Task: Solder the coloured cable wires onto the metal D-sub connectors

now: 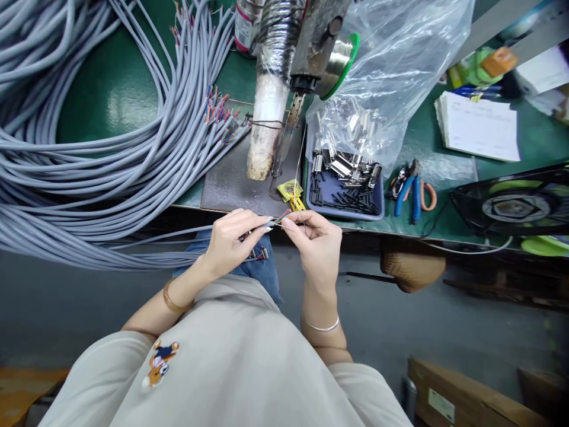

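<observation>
My left hand is closed around the end of a grey multi-core cable, its thumb and fingertips pinched near the stripped tip. Thin coloured wires fan out from that tip between my two hands. My right hand pinches at these wires, its thumb and forefinger pressed together; exactly which strands it grips is too small to tell. Below my left hand, finished-looking connectors on other cable ends lie by my lap. A yellow tool or clip sits just beyond my fingertips at the table edge.
Bundled grey cables cover the left. A soldering iron points down near a wrapped tube and solder spool. Right of them are a blue tray of connectors and black sleeves, pliers, papers and a fan.
</observation>
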### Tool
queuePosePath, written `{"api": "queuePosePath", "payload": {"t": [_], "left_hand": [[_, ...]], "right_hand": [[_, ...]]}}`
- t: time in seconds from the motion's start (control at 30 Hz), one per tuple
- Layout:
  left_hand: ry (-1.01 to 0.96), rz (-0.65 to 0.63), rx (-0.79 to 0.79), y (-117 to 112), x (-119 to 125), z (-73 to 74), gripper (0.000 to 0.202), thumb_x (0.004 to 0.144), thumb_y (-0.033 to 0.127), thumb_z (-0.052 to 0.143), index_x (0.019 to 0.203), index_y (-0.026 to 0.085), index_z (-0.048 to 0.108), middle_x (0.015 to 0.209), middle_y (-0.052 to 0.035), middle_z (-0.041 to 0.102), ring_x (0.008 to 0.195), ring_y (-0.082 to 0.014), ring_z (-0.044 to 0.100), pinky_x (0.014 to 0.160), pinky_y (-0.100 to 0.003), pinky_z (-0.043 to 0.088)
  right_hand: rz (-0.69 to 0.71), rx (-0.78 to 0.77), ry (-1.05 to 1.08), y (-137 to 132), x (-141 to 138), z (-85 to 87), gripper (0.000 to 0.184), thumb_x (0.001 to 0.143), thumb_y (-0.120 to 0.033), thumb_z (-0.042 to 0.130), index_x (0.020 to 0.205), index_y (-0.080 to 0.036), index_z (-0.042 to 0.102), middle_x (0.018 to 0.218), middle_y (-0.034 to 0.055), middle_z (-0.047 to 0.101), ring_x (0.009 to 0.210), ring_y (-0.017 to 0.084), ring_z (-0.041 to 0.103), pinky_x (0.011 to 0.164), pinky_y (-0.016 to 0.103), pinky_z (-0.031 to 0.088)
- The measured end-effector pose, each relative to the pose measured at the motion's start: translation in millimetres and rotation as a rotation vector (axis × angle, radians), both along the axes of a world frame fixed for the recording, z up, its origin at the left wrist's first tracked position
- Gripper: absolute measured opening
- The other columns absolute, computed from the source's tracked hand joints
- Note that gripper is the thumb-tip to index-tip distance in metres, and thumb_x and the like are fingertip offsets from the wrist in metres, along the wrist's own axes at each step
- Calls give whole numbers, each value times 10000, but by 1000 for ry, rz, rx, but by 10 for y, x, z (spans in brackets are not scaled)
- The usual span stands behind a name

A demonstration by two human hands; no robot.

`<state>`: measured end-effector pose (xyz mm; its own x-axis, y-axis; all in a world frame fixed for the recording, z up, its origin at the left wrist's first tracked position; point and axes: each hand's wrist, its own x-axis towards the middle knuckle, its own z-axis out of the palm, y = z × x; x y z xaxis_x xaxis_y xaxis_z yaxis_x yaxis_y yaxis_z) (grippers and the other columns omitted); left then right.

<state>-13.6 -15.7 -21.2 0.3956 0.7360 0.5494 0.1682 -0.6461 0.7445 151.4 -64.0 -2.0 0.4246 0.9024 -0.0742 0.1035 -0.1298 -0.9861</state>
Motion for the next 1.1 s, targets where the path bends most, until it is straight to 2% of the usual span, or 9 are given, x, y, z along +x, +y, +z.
{"api": "queuePosePath", "payload": {"t": [0.23,0.43,0.53,0.67,0.73,0.8,0.87,0.97,1.1], "left_hand": [[-3,-18,5,-5,-4,3,137,953,150,666,1035,129,773,858,-71,804,715,-132,679,703,-264,494],[12,-43,-50,-3,-15,23,146,951,183,668,996,116,790,835,-85,797,703,-141,670,708,-268,506],[60,-188,-322,84,-61,85,181,943,227,663,969,106,796,829,-82,788,654,-125,649,645,-236,500],[54,-571,-833,246,-102,139,345,948,407,644,964,92,785,671,-45,708,516,-94,571,507,-200,462],[-33,-600,-949,276,-86,126,407,896,480,708,949,85,790,607,-27,661,470,-79,522,466,-193,433],[-143,-496,-963,255,-52,96,407,842,483,772,931,87,805,596,-25,657,473,-73,508,462,-190,421],[-223,-382,-912,203,-18,64,345,822,429,802,918,98,821,665,-53,720,524,-86,556,501,-195,460],[-261,-301,-775,137,0,38,215,832,303,792,929,117,838,862,-100,815,700,-138,697,666,-222,562],[-191,-269,-604,126,-23,48,171,861,229,758,966,124,842,927,-110,835,795,-168,760,746,-228,579]], "right_hand": [[7,3,3,22,-16,22,276,710,-432,842,754,-186,724,702,8,674,514,69,440,434,209,331],[84,74,-159,1,-13,72,137,802,-300,736,752,-183,683,695,-20,645,476,42,341,443,220,267],[109,189,-378,-48,-21,80,100,856,-227,689,765,-192,668,698,-31,629,488,51,384,477,229,314],[135,432,-628,-116,-45,50,93,869,-141,694,821,-218,674,745,-25,674,527,70,481,512,235,377],[116,524,-702,-138,-55,27,119,852,-115,709,843,-230,680,731,-28,675,544,80,498,529,240,395],[70,485,-660,-145,-58,9,105,851,-128,699,826,-227,677,702,-37,638,512,73,432,516,247,373],[47,326,-474,-138,-52,-4,88,861,-177,678,783,-215,662,648,-56,551,471,58,325,472,247,297],[76,119,-171,-109,-27,-10,101,847,-268,695,774,-200,677,587,-77,432,461,51,259,445,243,189],[95,79,-82,-84,6,9,123,824,-309,735,821,-186,731,668,-36,559,483,45,271,455,244,173]]}}
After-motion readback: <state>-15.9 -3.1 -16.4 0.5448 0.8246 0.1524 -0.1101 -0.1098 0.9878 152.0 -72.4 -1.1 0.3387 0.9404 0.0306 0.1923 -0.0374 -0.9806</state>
